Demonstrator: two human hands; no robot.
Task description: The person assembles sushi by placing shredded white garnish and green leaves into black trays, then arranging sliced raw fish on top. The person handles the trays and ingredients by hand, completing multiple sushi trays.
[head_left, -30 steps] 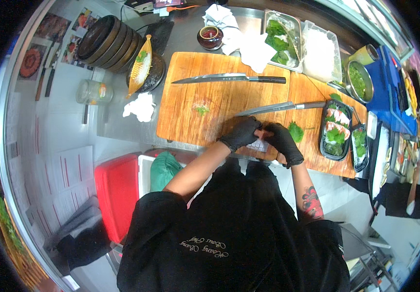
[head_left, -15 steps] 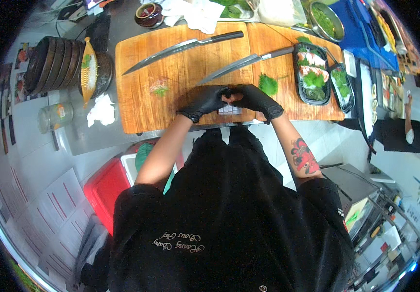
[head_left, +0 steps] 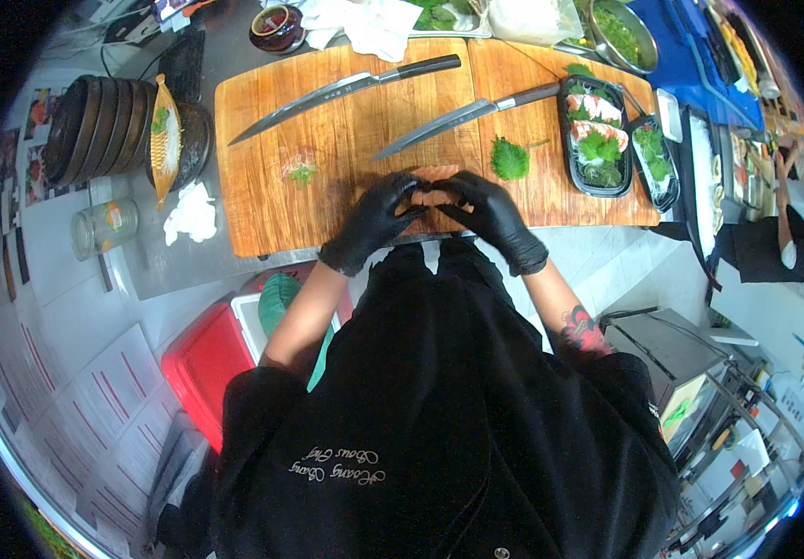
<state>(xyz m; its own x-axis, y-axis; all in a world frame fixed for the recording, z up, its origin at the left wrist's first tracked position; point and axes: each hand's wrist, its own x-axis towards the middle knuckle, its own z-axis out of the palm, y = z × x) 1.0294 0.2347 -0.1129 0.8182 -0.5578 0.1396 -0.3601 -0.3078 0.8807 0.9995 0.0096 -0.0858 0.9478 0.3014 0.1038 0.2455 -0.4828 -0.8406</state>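
Both my hands wear black gloves and meet at the near edge of the wooden cutting board (head_left: 262,200). Between them is an orange-pink slab (head_left: 437,173) that looks like raw fish. My left hand (head_left: 376,219) curls its fingers and thumb about the left side of it. From the other side, my right hand (head_left: 495,219) does the same. The gloves partly cover the slab. Beyond them lie two long knives, one farther left (head_left: 327,93) and one nearer (head_left: 453,123). A green serrated leaf (head_left: 510,159) rests right of my right hand.
On the board's right stand a black tray (head_left: 597,186) of pink-white pieces and greens, and a smaller greens tray (head_left: 655,168). Shreds (head_left: 301,171) lie on its left. Left of it are a boat-shaped dish (head_left: 167,140), stacked dark bowls (head_left: 104,126) and a glass jar (head_left: 104,226).
My hands, close together before, have drawn apart and toward me. My wrists have lowered and spread. The orange-pink slab now shows between and beyond my fingers.
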